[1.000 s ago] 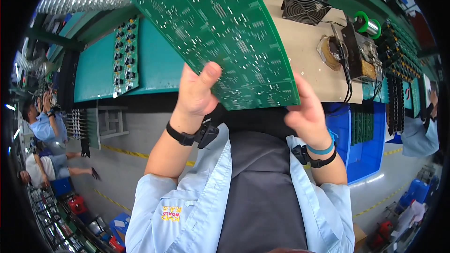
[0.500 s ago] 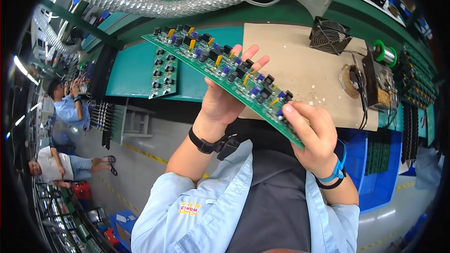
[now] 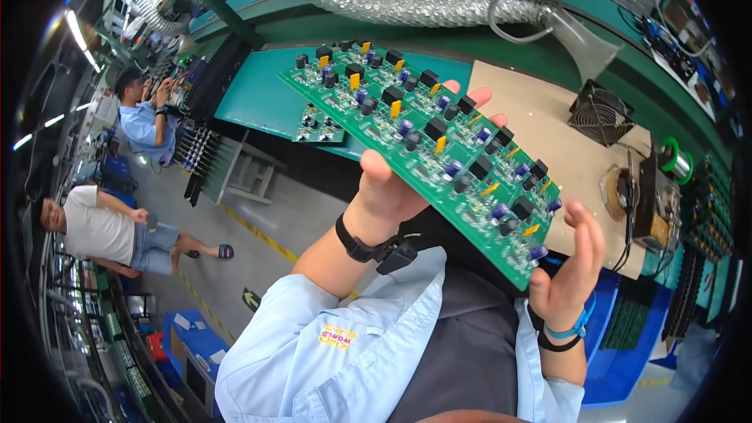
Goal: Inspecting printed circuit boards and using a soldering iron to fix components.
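I've got the board up in the air in front of me, component side facing me, tilted so it runs from upper left down to lower right. My left hand is under it near the middle, thumb pressed on the near long edge, fingertips poking out past the far edge, so that hand is clamped around the board. My right hand is at the lower right corner: palm against the board's end, fingers curled loosely and spread, thumb near the edge; a light, half-open hold. Black cubes, yellow tabs and small blue-topped cans stand in rows across the green board. Behind it, the bench with its teal mat carries a smaller board near its front edge. On the brown pad to the right sits a black fan, and a solder spool just beyond. A silver duct runs overhead.
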A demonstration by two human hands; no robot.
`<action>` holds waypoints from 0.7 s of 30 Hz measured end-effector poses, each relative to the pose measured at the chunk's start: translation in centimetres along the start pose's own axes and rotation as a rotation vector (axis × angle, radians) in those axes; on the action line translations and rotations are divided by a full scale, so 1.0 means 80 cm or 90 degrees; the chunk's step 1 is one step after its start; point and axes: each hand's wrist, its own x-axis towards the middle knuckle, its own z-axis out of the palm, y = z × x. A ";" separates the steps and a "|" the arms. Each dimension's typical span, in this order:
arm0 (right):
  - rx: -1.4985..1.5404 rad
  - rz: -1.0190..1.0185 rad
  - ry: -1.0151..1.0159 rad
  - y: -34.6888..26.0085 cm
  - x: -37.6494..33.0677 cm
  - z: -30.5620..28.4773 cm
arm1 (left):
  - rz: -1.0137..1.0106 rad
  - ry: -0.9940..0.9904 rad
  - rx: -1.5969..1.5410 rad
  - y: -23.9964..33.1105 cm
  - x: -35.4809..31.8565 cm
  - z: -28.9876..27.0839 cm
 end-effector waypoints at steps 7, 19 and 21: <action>0.041 0.207 -0.023 0.044 -0.044 -0.002 | 0.055 0.008 -0.092 0.022 0.009 -0.010; 0.046 0.360 -0.076 0.076 -0.071 0.014 | 0.060 0.052 -0.129 0.033 0.015 -0.012; 0.043 0.363 -0.077 0.077 -0.073 0.015 | 0.041 0.025 -0.149 0.036 0.015 -0.012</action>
